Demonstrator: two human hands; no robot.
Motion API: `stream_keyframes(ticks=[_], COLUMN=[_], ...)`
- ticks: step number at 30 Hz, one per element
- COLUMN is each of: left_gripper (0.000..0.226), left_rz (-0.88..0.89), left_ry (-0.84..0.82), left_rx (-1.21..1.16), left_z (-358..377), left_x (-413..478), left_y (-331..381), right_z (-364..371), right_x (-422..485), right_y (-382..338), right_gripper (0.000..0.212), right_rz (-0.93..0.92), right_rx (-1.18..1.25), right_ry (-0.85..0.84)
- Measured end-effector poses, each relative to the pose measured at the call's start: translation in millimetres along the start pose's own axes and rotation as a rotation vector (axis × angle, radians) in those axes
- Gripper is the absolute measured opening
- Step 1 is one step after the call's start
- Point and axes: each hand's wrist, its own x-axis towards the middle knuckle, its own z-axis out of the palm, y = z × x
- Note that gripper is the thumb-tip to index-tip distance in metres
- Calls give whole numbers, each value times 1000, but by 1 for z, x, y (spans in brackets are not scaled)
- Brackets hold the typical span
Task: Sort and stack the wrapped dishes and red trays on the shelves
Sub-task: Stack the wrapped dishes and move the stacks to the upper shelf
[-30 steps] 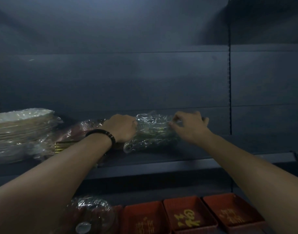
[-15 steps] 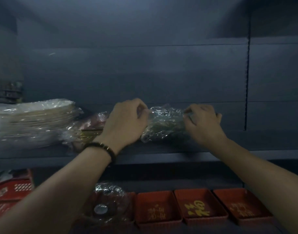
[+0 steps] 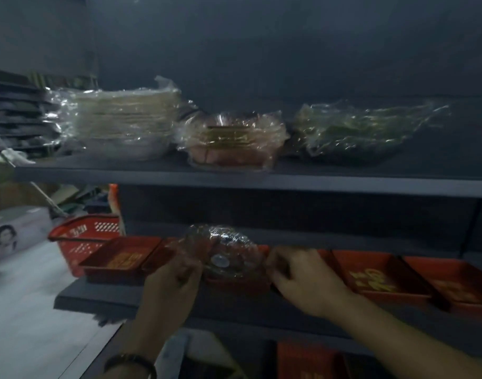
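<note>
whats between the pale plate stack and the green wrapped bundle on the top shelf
A plastic-wrapped pinkish dish stack with gold trim sits between them on that shelf, as the head view shows.

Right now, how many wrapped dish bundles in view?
4. Upper shelf: pale plate stack left, reddish bundle middle, greenish bundle right. Lower shelf: clear bundle held between left hand and right hand, above a red tray. Others may be hidden.
</note>
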Motion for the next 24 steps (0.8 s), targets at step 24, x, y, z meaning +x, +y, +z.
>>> stream_keyframes(ticks=[24], left_gripper=[22], left_rz=[-364], left_ry=[-85], left_rx=[-242], left_z=[64], left_x=[45], left_y=[-85], right_z=[194], right_x=[55], right_y=[0], right_gripper=[44], right_rz=[263], right_rx=[143], right_ry=[111])
